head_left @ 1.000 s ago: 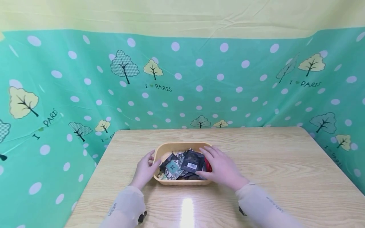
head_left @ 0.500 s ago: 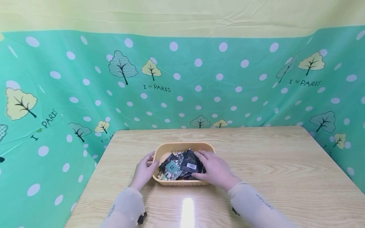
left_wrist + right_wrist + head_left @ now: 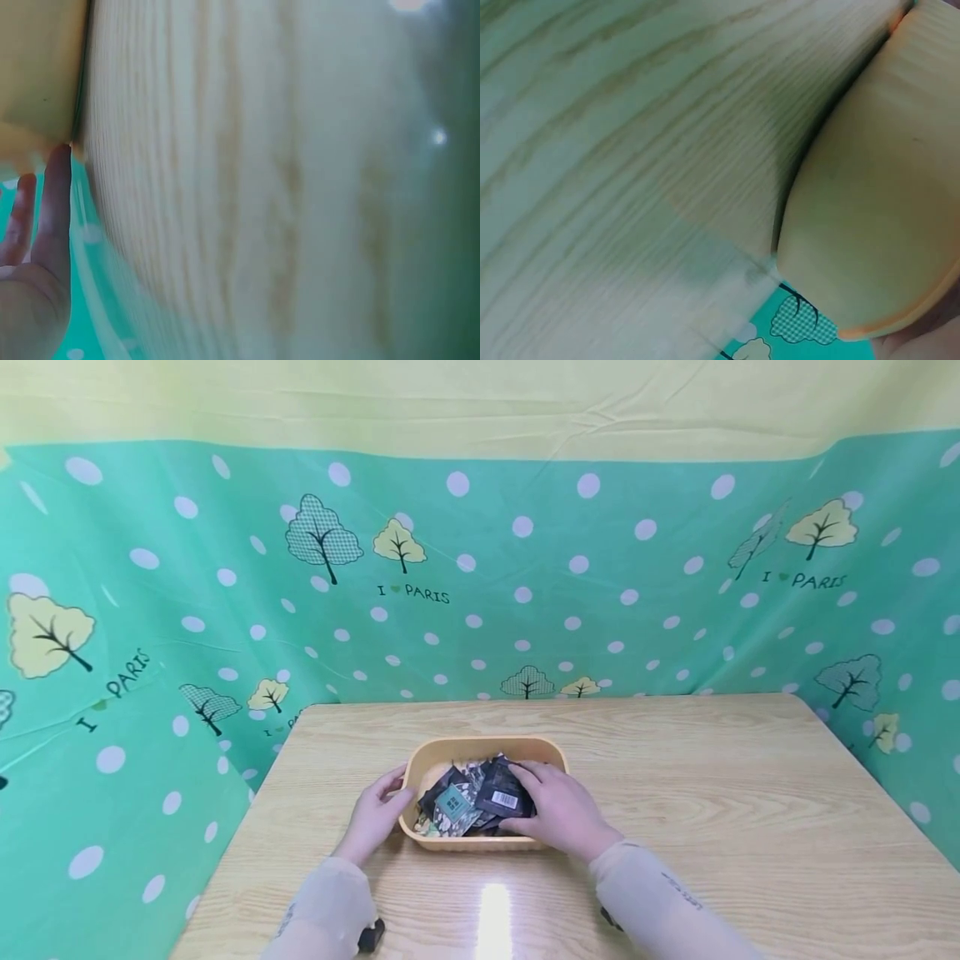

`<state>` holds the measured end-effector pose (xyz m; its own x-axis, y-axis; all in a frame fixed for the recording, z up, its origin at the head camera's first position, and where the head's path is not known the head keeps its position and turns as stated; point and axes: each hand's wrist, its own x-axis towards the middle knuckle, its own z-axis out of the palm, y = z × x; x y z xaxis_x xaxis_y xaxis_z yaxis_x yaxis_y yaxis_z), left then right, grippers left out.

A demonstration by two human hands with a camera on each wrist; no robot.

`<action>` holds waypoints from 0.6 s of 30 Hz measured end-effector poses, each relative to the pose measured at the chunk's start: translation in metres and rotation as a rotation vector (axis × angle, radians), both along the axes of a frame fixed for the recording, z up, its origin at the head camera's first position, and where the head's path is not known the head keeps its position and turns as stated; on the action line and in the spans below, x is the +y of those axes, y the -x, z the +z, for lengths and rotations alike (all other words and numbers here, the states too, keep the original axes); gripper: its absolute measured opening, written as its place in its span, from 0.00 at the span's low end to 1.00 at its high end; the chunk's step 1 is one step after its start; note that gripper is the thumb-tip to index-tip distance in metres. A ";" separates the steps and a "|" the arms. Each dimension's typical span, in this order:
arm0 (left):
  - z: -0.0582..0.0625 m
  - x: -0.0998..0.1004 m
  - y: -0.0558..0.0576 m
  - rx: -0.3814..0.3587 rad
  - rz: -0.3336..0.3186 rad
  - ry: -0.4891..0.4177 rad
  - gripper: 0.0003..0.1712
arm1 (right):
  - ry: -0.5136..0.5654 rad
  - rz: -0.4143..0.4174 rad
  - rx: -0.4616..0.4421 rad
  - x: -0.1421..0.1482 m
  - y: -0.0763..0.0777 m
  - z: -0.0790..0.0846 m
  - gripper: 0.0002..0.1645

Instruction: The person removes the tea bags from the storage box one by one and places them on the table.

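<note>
We see the left hand (image 3: 375, 816), fingers parted and fairly straight, touching the yellow basket (image 3: 480, 843) at its left end; the right hand (image 3: 564, 810), thumb and fingers spread, touches dark sachets (image 3: 497, 797) inside. Beneath lies a wood-grain table (image 3: 720, 793); behind hangs a green dotted cloth (image 3: 495, 552).

Two hands (image 3: 375, 817) (image 3: 564, 810), one tub (image 3: 480, 843), one table (image 3: 690, 768); packets (image 3: 453, 803) overlap, seemingly three or more.
</note>
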<state>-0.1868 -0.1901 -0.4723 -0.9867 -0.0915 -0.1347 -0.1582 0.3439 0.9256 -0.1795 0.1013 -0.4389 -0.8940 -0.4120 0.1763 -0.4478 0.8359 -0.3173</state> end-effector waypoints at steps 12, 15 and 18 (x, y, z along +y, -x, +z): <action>-0.002 0.000 0.001 -0.010 0.009 -0.057 0.31 | -0.012 -0.055 -0.039 -0.001 0.000 -0.007 0.33; -0.002 0.001 0.001 -0.005 0.018 -0.066 0.30 | 0.013 -0.055 0.007 -0.001 -0.001 -0.010 0.29; -0.003 0.001 0.001 -0.002 0.023 -0.073 0.30 | 0.047 -0.040 0.060 0.000 -0.001 -0.013 0.26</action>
